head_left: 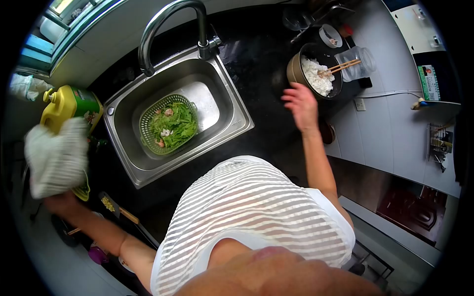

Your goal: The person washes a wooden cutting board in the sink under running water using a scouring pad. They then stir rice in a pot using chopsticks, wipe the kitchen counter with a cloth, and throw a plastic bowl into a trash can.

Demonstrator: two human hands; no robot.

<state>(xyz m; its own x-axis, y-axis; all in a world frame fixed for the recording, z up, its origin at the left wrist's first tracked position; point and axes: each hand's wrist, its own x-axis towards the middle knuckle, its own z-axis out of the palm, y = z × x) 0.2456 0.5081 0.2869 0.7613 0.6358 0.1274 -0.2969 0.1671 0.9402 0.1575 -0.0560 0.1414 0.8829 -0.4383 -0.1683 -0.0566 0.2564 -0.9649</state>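
My left hand point(58, 200) is at the far left, closed on a pale striped cloth point(57, 157) that hangs over and hides most of the fingers. The cloth is blurred and partly covers the yellow jug point(61, 106). My right hand point(301, 106) is over the black counter with its fingers apart and nothing in it, beside a dark pot point(296, 71) of white rice point(318, 76). Chopsticks point(345, 65) rest across the pot's edge. In the sink, a green colander point(148, 108) holds leafy greens point(181, 123) with some pinkish pieces.
A curved faucet point(170, 7) rises behind the steel sink point(217, 84). Right of the pot are a clear plastic container point(363, 64) and a small white bowl point(330, 35). Near my left forearm lies a knife or board with yellow bits point(107, 203).
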